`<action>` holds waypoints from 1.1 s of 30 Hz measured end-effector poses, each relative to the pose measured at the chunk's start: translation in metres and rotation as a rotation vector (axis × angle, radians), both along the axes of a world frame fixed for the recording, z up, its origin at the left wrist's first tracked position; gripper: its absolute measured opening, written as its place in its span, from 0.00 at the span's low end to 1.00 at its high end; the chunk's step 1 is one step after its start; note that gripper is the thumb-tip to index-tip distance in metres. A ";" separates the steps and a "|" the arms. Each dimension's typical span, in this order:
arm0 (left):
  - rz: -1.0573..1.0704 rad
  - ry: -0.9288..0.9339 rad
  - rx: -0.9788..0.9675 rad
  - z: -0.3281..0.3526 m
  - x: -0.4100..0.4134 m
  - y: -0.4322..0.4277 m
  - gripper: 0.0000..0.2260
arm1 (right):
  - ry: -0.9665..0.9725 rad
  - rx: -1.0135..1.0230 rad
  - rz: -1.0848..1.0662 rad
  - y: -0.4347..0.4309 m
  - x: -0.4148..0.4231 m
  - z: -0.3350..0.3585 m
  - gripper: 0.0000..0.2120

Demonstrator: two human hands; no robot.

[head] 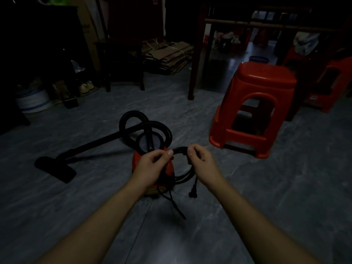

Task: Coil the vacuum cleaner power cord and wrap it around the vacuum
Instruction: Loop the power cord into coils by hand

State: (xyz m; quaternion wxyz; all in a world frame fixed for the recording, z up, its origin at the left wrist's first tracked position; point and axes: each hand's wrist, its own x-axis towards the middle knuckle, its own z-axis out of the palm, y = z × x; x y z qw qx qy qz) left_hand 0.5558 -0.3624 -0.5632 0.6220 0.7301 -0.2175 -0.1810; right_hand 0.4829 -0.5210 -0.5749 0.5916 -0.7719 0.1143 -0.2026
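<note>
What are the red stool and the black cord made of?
The red stool looks like glossy moulded plastic: one smooth piece with soft highlights. The power cord seems rubber- or plastic-coated, matte black, bending easily into loops.

On the grey tiled floor (247, 197) stands the red canister vacuum (169, 169) — black coiled power cord (179, 149) at its right, black floor nozzle (55, 168) left, red plastic stool (253, 82) behind-right.
</note>
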 end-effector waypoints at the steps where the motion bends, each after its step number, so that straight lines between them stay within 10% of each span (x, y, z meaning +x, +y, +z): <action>1: 0.001 -0.009 -0.002 0.000 0.002 0.001 0.12 | 0.008 -0.018 0.009 -0.001 0.000 -0.001 0.13; 10: -0.016 -0.061 0.021 -0.003 0.003 0.000 0.05 | 0.028 -0.203 0.115 0.006 -0.008 0.000 0.07; 33: 0.070 0.134 -0.135 0.028 -0.011 -0.007 0.16 | -0.058 0.056 -0.094 0.005 -0.004 0.017 0.13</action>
